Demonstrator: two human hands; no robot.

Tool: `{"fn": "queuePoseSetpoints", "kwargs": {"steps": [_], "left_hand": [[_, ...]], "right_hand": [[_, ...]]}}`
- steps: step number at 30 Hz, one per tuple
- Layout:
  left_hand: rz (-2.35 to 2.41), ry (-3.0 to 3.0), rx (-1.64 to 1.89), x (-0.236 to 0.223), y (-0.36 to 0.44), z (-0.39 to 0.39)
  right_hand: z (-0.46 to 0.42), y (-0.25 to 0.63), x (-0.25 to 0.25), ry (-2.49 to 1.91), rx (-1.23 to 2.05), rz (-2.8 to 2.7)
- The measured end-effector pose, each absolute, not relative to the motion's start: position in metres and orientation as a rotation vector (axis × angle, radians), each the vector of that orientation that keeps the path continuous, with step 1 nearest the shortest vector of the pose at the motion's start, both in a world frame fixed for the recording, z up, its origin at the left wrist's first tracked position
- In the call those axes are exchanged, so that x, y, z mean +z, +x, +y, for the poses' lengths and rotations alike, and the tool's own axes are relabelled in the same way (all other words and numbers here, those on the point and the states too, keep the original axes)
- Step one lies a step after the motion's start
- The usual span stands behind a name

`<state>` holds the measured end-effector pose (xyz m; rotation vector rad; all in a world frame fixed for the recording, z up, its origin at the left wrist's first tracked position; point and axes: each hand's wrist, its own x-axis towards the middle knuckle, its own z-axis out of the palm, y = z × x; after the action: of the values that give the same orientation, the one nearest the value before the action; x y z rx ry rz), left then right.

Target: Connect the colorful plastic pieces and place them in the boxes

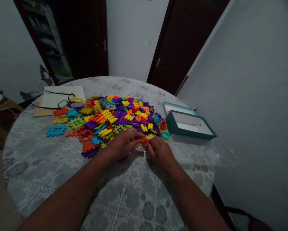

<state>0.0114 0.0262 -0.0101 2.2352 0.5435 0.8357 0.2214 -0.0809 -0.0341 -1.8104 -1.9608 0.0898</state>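
Observation:
My left hand (124, 142) and my right hand (161, 152) meet at the near edge of a heap of plastic building blocks (121, 120). The fingers of both are closed around a small orange interlocking block (144, 140). A yellow block (150, 136) shows just beside the right fingers; whether it is joined to the orange one I cannot tell. The heap mixes flat, toothed pieces in orange, green and blue with ribbed purple, yellow and orange pieces. My fingers hide part of what they hold.
Black-framed glasses (64, 102) rest on a pale notebook (74, 91) at the left. To the right stand an open teal box (190, 130) and its lid (178, 108). A clear plastic container (218, 155) lies near the right edge of the round, cloth-covered table (124, 199).

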Motion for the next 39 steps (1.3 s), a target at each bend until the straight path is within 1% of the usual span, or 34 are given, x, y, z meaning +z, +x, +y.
{"fn": "queuePoseSetpoints", "kwargs": {"steps": [4, 9, 11, 19, 26, 29, 32, 35, 39], "left_hand": [[0.585, 2.196, 0.727, -0.006, 0.013, 0.019], [0.727, 2.121, 0.701, -0.016, 0.015, 0.022], [0.741, 2.11, 0.681, -0.02, 0.014, 0.024], [0.783, 2.01, 0.642, -0.025, 0.009, 0.03], [0.774, 2.157, 0.717, -0.016, 0.009, 0.032], [0.81, 2.125, 0.587, -0.009, 0.008, 0.03], [0.837, 2.118, 0.428, -0.003, 0.006, 0.027], [0.823, 2.173, 0.362, -0.001, 0.005, 0.023], [0.752, 2.302, 0.324, -0.005, 0.009, 0.019]], "right_hand": [[-0.081, 0.232, -0.033, -1.709, 0.105, -1.656], [-0.082, 0.227, -0.036, -1.588, 0.467, -1.33], [-0.082, 0.223, -0.039, -1.543, 0.591, -1.295], [-0.078, 0.219, -0.05, -1.374, 0.923, -1.182], [-0.077, 0.215, -0.047, -1.349, 1.073, -1.126], [-0.079, 0.218, -0.045, -1.403, 0.976, -1.231], [-0.08, 0.225, -0.045, -1.571, 0.572, -1.385], [-0.078, 0.229, -0.049, -1.718, 0.169, -1.554], [-0.076, 0.229, -0.056, -1.921, -0.012, -1.68]]}}
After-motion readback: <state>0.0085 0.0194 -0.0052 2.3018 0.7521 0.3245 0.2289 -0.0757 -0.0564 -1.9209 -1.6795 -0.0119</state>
